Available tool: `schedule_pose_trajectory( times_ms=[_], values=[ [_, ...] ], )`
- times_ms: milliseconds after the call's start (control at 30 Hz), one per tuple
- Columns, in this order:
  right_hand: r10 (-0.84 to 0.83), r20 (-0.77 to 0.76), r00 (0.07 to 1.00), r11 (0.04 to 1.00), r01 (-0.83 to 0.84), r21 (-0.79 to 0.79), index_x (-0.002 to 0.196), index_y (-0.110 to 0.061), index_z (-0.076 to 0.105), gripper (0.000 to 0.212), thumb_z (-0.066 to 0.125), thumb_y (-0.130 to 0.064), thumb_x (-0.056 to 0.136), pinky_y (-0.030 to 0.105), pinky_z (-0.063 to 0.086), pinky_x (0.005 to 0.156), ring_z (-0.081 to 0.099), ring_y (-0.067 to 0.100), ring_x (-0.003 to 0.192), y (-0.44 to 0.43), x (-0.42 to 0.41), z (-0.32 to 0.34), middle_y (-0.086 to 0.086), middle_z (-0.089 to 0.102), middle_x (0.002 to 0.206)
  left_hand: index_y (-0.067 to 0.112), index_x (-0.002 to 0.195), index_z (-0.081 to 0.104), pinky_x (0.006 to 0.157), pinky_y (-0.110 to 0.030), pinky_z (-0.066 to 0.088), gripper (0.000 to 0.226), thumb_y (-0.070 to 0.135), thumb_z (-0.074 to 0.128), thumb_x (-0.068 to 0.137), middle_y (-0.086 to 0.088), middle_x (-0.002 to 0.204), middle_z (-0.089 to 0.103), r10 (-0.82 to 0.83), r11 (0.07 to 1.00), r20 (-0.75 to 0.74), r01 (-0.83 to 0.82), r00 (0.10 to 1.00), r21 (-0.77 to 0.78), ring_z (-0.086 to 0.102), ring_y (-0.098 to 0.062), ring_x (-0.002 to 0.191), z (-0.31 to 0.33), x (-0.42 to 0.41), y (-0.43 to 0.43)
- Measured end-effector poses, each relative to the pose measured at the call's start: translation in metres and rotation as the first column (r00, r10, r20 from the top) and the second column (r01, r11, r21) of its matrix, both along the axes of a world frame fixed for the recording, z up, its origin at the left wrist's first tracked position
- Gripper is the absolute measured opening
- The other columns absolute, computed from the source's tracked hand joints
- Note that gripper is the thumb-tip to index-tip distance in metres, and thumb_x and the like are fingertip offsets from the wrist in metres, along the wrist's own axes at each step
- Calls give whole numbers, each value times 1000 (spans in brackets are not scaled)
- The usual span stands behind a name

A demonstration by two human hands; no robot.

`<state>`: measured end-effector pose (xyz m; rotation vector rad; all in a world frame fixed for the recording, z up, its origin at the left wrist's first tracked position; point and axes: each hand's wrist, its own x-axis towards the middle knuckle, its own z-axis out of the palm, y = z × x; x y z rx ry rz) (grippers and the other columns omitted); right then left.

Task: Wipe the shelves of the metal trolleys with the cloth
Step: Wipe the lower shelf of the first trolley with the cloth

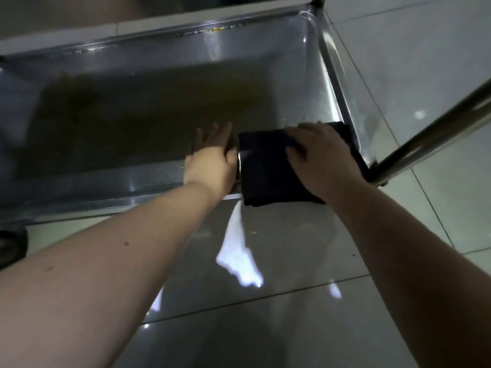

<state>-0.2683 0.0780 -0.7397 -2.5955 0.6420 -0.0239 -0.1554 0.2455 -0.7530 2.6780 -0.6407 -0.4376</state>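
I look down on the lowest shelf (148,107) of a metal trolley, a shallow steel tray with raised rims. A dark folded cloth (261,168) lies over the shelf's near right corner and hangs across the front rim. My right hand (321,160) presses flat on top of the cloth, fingers spread. Just left of the cloth, my left hand (212,155) rests palm down on the shelf at the front rim, fingers apart, holding nothing. Dark reflections cover the middle of the shelf.
A steel trolley leg (435,123) slants up from the shelf's near right corner. A second post (317,0) rises at the far right corner. A black wheel (10,243) shows at the left edge. Glossy grey floor tiles (265,301) lie below and to the right.
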Motion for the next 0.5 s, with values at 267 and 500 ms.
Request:
schedule_pose_trajectory(
  times_ms=[267,500],
  values=[
    [120,-356,927,961,-198,-193,152,-45,-15,80,12,-82,86,60,-15,115,-21,38,148,-6,22,-33,-5,-21,163,38,156,-11,118,-55,-16,60,48,18,105,6,164,-22,-81,955,121,42,989,295,-25,-25,149,-21,3,11],
    [53,-267,962,959,-123,-254,154,-48,0,75,15,-81,88,60,-11,117,-13,37,150,-67,144,-38,-6,-7,166,40,155,-13,117,-58,-15,58,49,13,105,6,163,-23,-100,946,116,58,988,318,-24,-24,149,-24,6,10]
  ],
)
